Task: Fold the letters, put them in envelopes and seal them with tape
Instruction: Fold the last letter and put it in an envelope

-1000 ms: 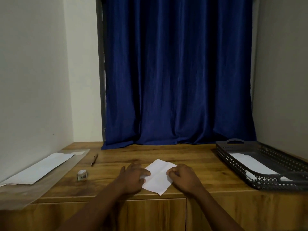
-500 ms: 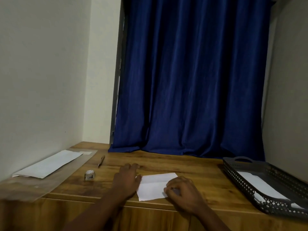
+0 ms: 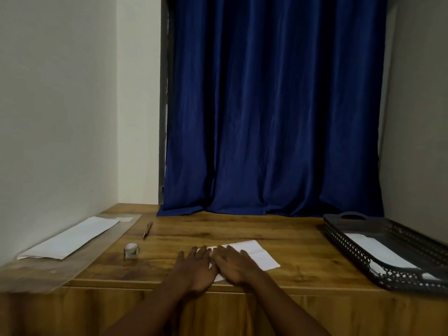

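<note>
At the near edge of the wooden tabletop (image 3: 242, 229), a white folded letter (image 3: 257, 257) lies flat. Left hand (image 3: 197, 269) and right hand (image 3: 234, 264) rest side by side on its left part, fingers straight and spread, palms down, pressing the paper. Left of them: small tape roll (image 3: 131, 250), then a pen (image 3: 147, 229) farther back. Far left, white envelope (image 3: 70, 238) on a clear sheet. Right, dark perforated tray (image 3: 358, 253) holding white paper. Blue curtain (image 3: 274, 105) behind.
</note>
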Available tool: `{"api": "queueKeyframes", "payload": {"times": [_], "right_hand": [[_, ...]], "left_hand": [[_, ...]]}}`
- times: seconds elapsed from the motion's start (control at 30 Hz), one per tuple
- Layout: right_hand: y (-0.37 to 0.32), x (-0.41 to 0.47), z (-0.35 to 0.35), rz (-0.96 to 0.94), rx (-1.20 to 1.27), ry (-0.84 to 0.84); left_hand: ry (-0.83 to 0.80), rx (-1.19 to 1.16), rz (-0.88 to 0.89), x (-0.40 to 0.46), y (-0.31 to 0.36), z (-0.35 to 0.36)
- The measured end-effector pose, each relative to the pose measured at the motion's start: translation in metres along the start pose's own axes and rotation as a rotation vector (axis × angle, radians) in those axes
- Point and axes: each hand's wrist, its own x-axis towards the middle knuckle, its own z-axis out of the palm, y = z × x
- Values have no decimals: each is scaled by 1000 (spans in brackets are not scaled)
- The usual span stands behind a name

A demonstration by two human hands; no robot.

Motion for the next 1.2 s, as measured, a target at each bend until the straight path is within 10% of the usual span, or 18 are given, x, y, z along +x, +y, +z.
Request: {"api": "queueKeyframes", "payload": {"times": [0.3, 0.7, 0.9, 1.2], "right_hand": [[110, -10, -16, 287, -89, 41], [35, -5, -9, 101, -38, 45], [-2, 3, -8, 30, 95, 260], [25, 7, 1, 48, -63, -9]], "left_hand": [[-22, -31, 4, -5, 3, -7], [233, -498, 30, -14, -2, -5], [105, -263, 63, -10, -6, -4], [-4, -24, 50, -10, 0, -4]]}}
